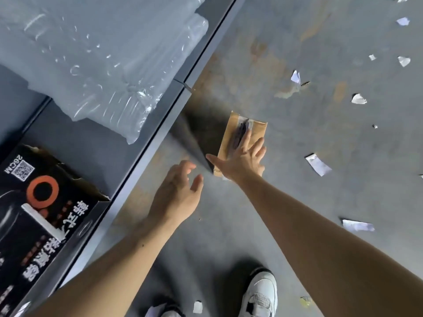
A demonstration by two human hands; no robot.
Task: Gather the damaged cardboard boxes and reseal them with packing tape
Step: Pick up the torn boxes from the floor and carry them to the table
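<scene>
- Head view: right hand (242, 159) is flat on the small brown cardboard box (225, 143), fingers spread and straight, thumb out past the near corner. It presses the box and has no grip on it yet.
- Left hand (178, 193) is just beside the box, fingers relaxed, holding nothing and not touching it.
- The box sits on the floor (320, 156), right at the foot of the desk (128, 152). There's a dark streak on its top face, blurred; can't tell if it's a tear.
- A black printed box (45, 213) with a ragged top edge is already on the desk, beside the plastic air cushioning (103, 65).
- Step, I'd say: gathering, not sealing. No tape in view.
- Next move needs fingers curled round the box sides, left hand supporting, then a lift onto the desk.
</scene>
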